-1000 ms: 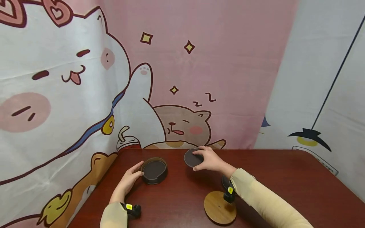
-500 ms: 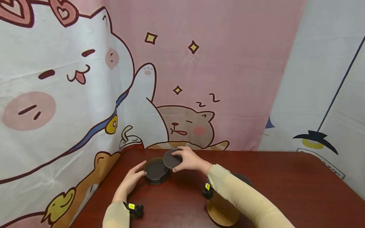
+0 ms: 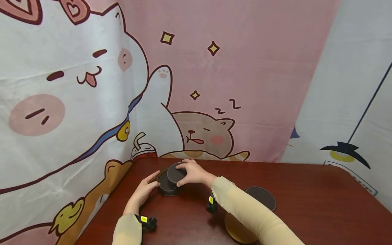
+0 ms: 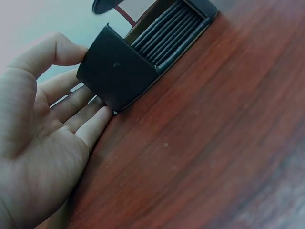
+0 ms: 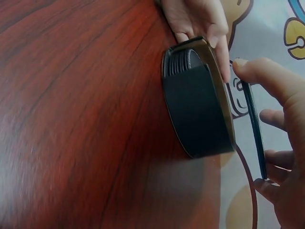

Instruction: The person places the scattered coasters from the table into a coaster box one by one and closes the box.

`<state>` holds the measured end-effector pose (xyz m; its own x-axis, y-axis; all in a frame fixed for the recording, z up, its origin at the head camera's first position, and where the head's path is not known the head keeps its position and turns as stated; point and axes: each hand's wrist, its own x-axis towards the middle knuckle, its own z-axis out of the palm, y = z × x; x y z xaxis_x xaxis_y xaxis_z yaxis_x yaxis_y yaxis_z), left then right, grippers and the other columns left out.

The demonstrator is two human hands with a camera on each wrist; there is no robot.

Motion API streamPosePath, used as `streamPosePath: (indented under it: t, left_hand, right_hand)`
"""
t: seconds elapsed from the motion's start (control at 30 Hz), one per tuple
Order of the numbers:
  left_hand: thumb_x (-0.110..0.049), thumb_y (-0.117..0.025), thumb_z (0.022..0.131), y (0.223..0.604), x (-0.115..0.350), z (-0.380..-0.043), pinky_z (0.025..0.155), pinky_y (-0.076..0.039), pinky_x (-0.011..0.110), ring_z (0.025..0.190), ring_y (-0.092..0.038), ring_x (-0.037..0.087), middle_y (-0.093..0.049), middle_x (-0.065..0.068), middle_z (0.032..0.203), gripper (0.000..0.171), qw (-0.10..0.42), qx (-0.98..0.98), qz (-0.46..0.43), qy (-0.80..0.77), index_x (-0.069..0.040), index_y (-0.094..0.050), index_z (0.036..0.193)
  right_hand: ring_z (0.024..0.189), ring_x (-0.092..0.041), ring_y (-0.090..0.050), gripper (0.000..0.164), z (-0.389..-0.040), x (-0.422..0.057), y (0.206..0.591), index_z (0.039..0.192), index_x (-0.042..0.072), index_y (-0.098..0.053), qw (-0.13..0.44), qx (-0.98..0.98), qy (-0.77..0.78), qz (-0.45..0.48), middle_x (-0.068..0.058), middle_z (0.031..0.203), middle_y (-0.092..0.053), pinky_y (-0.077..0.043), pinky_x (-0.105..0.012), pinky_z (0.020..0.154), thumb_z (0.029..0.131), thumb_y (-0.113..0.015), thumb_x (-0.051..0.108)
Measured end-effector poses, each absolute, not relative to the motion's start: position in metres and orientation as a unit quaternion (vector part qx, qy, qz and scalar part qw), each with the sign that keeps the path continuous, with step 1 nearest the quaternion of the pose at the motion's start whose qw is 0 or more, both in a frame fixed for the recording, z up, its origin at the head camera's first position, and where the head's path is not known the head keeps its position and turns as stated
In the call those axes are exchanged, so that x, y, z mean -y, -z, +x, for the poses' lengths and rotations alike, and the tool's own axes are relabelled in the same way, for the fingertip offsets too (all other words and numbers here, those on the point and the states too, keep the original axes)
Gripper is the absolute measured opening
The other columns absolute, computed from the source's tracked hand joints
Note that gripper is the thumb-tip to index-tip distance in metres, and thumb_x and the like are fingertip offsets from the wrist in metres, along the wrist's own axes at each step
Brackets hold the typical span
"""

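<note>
My right hand (image 3: 196, 173) holds a round black coaster (image 3: 174, 175) by its edges, thumb on one side and fingers on the other. The coaster overlaps the black round coaster holder (image 3: 167, 193) in the head view; from the right wrist, a gap shows between the coaster (image 5: 256, 129) and the holder's rim. Inside the holder is a stack of several coasters (image 4: 169, 33), visible through the notch in its wall. My left hand (image 3: 143, 192) rests against the holder's left side, its fairly straight fingers (image 4: 97, 126) touching the outer wall.
Under and beside the right forearm lie a dark round coaster (image 3: 261, 196) and a light wooden disc (image 3: 237, 229), partly hidden by the sleeve. The reddish-brown table (image 3: 318, 204) ends at a curtain (image 3: 260, 85) printed with cartoon animals.
My right hand has carried the coaster leftward until it overlaps the holder in the head view. The left hand stays at the holder. The dark coaster near the right forearm shows more fully.
</note>
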<state>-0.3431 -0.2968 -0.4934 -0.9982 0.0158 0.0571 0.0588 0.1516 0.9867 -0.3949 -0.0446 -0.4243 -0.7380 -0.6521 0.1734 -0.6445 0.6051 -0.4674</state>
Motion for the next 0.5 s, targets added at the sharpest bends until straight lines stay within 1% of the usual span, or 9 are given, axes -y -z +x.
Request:
streamPosePath:
  t: [0.2, 0.4, 0.5]
  left_hand:
    - [-0.002, -0.059, 0.082, 0.496, 0.296, -0.344, 0.107, -0.029, 0.047, 0.134, -0.037, 0.033, -0.042, 0.019, 0.146, 0.066, 0.017, 0.754, -0.02, 0.657, -0.006, -0.043, 0.146]
    - [-0.002, -0.058, 0.084, 0.495, 0.296, -0.343, 0.108, -0.028, 0.05, 0.134, -0.037, 0.033, -0.043, 0.019, 0.146, 0.064, 0.019, 0.755, -0.02, 0.656, -0.008, -0.044, 0.146]
    - [-0.003, -0.058, 0.084, 0.492, 0.296, -0.343, 0.108, -0.028, 0.051, 0.134, -0.038, 0.032, -0.044, 0.018, 0.146, 0.063, 0.019, 0.757, -0.022, 0.653, -0.009, -0.045, 0.145]
  right_hand:
    - [0.137, -0.032, -0.03, 0.07, -0.392, 0.06, 0.428, 0.131, 0.018, -0.062, 0.049, -0.895, 0.252, -0.365, -0.016, 0.148, -0.039, -0.039, -0.046, 0.101, 0.069, -0.082, 0.043]
    - [0.137, -0.03, -0.031, 0.07, -0.395, 0.073, 0.431, 0.13, 0.018, -0.063, 0.054, -0.895, 0.245, -0.37, -0.012, 0.142, -0.048, -0.039, -0.044, 0.101, 0.069, -0.083, 0.043]
    - [0.137, -0.031, -0.031, 0.071, -0.396, 0.078, 0.431, 0.132, 0.018, -0.062, 0.054, -0.897, 0.232, -0.372, -0.011, 0.141, -0.049, -0.039, -0.043, 0.101, 0.069, -0.083, 0.043]
